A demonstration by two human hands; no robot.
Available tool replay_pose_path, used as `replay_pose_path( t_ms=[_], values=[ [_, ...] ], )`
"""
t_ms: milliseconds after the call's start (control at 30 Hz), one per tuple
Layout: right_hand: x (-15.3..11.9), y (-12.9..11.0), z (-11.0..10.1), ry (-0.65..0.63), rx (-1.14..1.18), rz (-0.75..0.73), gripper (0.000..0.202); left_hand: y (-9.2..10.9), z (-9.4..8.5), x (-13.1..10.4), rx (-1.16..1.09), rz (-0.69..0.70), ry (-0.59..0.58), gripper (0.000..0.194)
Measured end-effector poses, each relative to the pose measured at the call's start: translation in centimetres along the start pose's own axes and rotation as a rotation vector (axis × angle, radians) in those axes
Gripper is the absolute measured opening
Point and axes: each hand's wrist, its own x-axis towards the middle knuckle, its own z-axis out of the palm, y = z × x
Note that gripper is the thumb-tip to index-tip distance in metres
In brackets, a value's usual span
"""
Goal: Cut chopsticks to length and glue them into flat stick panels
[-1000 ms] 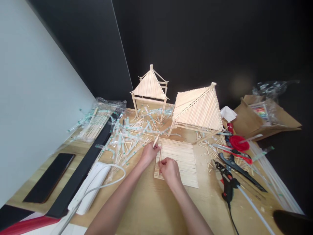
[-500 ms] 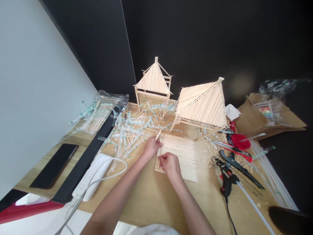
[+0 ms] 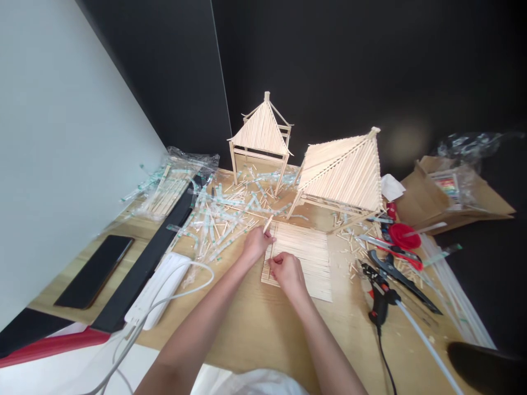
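A flat panel of thin wooden sticks point(image 3: 308, 258) lies on the wooden table. My left hand point(image 3: 258, 241) is closed on a light wooden stick point(image 3: 268, 224) at the panel's upper left corner. Lower down, my right hand point(image 3: 286, 270) rests over the panel's left part, thumb and index finger pinched at a narrow strip running across the sticks. Whatever is between those fingertips is too small to make out. Behind the panel stand two stick-built models with pointed roofs, a smaller one point(image 3: 261, 131) and a larger one point(image 3: 343, 173).
Plastic wrappers and stick scraps point(image 3: 222, 219) are strewn behind my left hand. To the left are a white power strip point(image 3: 158, 288) with its cable and a black phone point(image 3: 94, 270). A glue gun point(image 3: 379, 302), cutters point(image 3: 405, 280) and a red round object point(image 3: 404, 236) lie right.
The camera view has shifted slightly. Both hands keep nearly the same places on the panel, with no object visibly picked up or let go.
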Motion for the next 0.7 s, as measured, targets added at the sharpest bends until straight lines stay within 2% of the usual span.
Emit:
replay_pose_path(
  t_ms=[233,500,700],
  values=[
    [0.25,0.14,-0.20,0.007,-0.018,-0.021,0.023,0.69,-0.59,-0.63,-0.014,-0.039,0.000,0.031],
    [0.19,0.14,-0.20,0.010,-0.008,-0.037,0.023,-0.02,0.01,0.02,-0.101,-0.027,0.041,0.031],
    [0.17,0.18,-0.18,0.001,-0.011,-0.039,0.023,-0.20,0.10,0.18,-0.113,-0.018,0.028,0.031]
  ],
)
